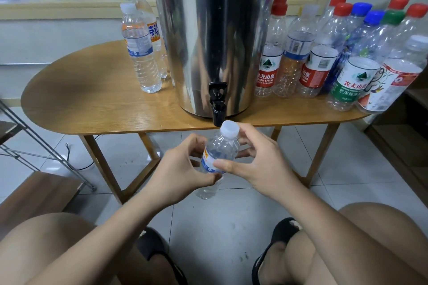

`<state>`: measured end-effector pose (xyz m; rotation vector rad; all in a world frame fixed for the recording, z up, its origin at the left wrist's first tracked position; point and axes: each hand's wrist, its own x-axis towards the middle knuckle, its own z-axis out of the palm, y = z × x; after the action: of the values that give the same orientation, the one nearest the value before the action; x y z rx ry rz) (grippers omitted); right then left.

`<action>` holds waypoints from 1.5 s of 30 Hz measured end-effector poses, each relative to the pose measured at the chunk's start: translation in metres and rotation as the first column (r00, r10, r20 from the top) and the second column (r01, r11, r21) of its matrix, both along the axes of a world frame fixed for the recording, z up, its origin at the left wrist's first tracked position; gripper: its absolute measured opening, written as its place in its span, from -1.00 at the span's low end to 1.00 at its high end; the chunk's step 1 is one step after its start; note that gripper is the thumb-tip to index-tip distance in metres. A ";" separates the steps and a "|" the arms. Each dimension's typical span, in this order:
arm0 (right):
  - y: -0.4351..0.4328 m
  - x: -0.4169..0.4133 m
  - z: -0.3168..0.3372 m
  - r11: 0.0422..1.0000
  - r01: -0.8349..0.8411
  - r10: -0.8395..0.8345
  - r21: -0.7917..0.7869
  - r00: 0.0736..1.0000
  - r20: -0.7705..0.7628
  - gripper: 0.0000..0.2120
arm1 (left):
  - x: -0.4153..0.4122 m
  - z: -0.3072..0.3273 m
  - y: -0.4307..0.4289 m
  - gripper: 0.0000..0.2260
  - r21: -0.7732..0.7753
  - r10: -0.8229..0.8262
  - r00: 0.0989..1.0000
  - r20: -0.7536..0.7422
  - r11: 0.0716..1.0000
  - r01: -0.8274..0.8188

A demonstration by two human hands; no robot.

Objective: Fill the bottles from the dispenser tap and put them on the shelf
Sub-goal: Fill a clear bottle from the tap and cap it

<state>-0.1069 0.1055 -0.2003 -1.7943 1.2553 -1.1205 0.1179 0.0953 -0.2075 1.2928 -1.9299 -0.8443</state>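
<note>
One small clear bottle point(220, 152) is held in the air just off the near edge of the worktop point(92, 104), its white cap point(229, 129) directly under the black tap point(217, 104) of the steel dispenser point(208, 30). The left hand point(183, 169) has its grip closed round the bottle's lower body. The right hand point(261, 164) grips higher, with its thumb on the label and its fingers curled behind the neck.

The cap is on, so this looks like the cap step at the tap. I cannot tell whether the bottle is full, so it could be opening before filling or closing after. If opening, the next move calls for twisting the cap off, holding the mouth square under the spout and freeing a hand for the tap lever.

Count: one dispenser and one tap. Two bottles stand left of the dispenser, a white-capped bottle point(141, 53) and a black-capped bottle point(152, 30) behind it. On the right is a crowd of capped bottles point(324, 62), ten by their caps: five red, two blue, one green, two white.
</note>
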 end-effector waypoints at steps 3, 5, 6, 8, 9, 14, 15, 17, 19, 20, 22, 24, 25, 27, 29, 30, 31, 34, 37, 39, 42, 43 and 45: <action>-0.001 -0.008 0.002 1.000 -0.022 0.021 0.010 0.996 0.092 -0.25 | 0.013 0.015 -0.003 -0.50 -0.011 0.008 0.999 -0.052 1.000 -0.008; -0.001 -0.012 0.002 0.999 -0.016 0.011 0.036 0.990 0.143 -0.22 | 0.022 0.026 -0.005 -0.48 0.010 0.020 0.991 -0.133 1.000 -0.018; -0.001 -0.014 0.002 0.999 -0.015 0.008 0.044 0.988 0.156 -0.24 | 0.026 0.032 -0.007 -0.47 0.020 0.030 0.983 -0.183 0.999 -0.027; -0.003 -0.016 0.002 0.998 -0.015 0.006 0.055 0.988 0.156 -0.29 | 0.035 0.044 -0.011 -0.40 0.031 0.061 0.959 -0.278 0.998 -0.054; -0.004 -0.016 0.002 0.998 -0.012 0.002 0.060 0.989 0.150 -0.32 | 0.040 0.050 -0.014 -0.37 0.023 0.079 0.947 -0.312 0.997 -0.076; -0.008 -0.016 0.002 0.996 0.010 -0.021 0.088 0.992 0.127 -0.41 | 0.064 0.072 -0.039 -0.46 -0.052 0.179 0.925 -0.335 0.977 -0.208; -0.008 -0.016 0.001 0.995 0.013 -0.024 0.095 0.993 0.119 -0.42 | 0.068 0.074 -0.046 -0.49 -0.056 0.205 0.916 -0.346 0.970 -0.239; -0.009 -0.015 -0.002 0.994 0.018 -0.029 0.110 0.995 0.099 -0.44 | 0.073 0.078 -0.059 -0.51 -0.076 0.242 0.894 -0.377 0.954 -0.290; -0.009 -0.015 -0.004 0.993 0.023 -0.031 0.118 0.997 0.068 -0.46 | 0.074 0.082 -0.070 -0.50 -0.118 0.270 0.883 -0.384 0.934 -0.337; -0.009 -0.015 -0.005 0.992 0.028 -0.034 0.121 0.998 0.050 -0.46 | 0.074 0.083 -0.076 -0.49 -0.145 0.290 0.884 -0.368 0.921 -0.362; -0.009 -0.017 -0.006 0.991 0.047 -0.049 0.127 0.999 0.012 -0.49 | 0.074 0.083 -0.087 -0.49 -0.190 0.338 0.882 -0.328 0.891 -0.412; -0.011 -0.017 -0.006 0.989 0.064 -0.063 0.132 0.998 -0.014 -0.55 | 0.072 0.078 -0.096 -0.48 -0.209 0.383 0.870 -0.311 0.865 -0.456; -0.012 -0.017 -0.007 0.989 0.069 -0.067 0.132 0.998 -0.022 -0.58 | 0.070 0.075 -0.100 -0.48 -0.213 0.408 0.859 -0.311 0.850 -0.481; -0.014 -0.018 -0.009 0.988 0.081 -0.077 0.132 0.996 -0.038 -0.60 | 0.068 0.072 -0.106 -0.46 -0.224 0.450 0.839 -0.308 0.822 -0.523; -0.014 -0.019 -0.010 0.988 0.087 -0.081 0.130 0.995 -0.051 -0.62 | 0.067 0.072 -0.111 -0.42 -0.245 0.463 0.845 -0.268 0.815 -0.525; -0.015 -0.020 -0.011 0.988 0.088 -0.080 0.128 0.995 -0.061 -0.62 | 0.066 0.073 -0.113 -0.39 -0.252 0.464 0.855 -0.233 0.820 -0.514; -0.015 -0.021 -0.011 0.988 0.093 -0.084 0.125 0.994 -0.073 -0.63 | 0.067 0.072 -0.114 -0.36 -0.257 0.464 0.863 -0.200 0.825 -0.503; -0.017 -0.023 -0.012 0.989 0.112 -0.105 0.102 0.992 -0.070 -0.65 | 0.069 0.068 -0.120 -0.34 -0.285 0.476 0.864 -0.167 0.815 -0.504; -0.022 -0.028 -0.011 0.985 0.164 -0.163 0.051 0.986 -0.038 -0.69 | 0.073 0.067 -0.125 -0.34 -0.302 0.490 0.852 -0.183 0.797 -0.523; -0.025 -0.034 -0.008 0.977 0.213 -0.212 0.030 0.977 -0.012 -0.72 | 0.075 0.066 -0.129 -0.33 -0.300 0.494 0.843 -0.213 0.788 -0.537; -0.028 -0.040 -0.008 0.969 0.248 -0.248 0.020 0.969 0.001 -0.73 | 0.077 0.064 -0.134 -0.31 -0.305 0.509 0.826 -0.242 0.769 -0.563; -0.029 -0.041 -0.008 0.967 0.252 -0.252 0.019 0.968 -0.003 -0.73 | 0.078 0.062 -0.135 -0.31 -0.303 0.516 0.819 -0.251 0.762 -0.572; -0.030 -0.042 -0.008 0.965 0.262 -0.261 0.016 0.965 -0.009 -0.73 | 0.078 0.058 -0.134 -0.32 -0.295 0.532 0.808 -0.255 0.753 -0.589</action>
<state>-0.1489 0.0756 -0.2083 -1.6541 1.5350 -1.2426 0.1958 -0.0391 -0.1496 1.4124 -1.3560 -0.2494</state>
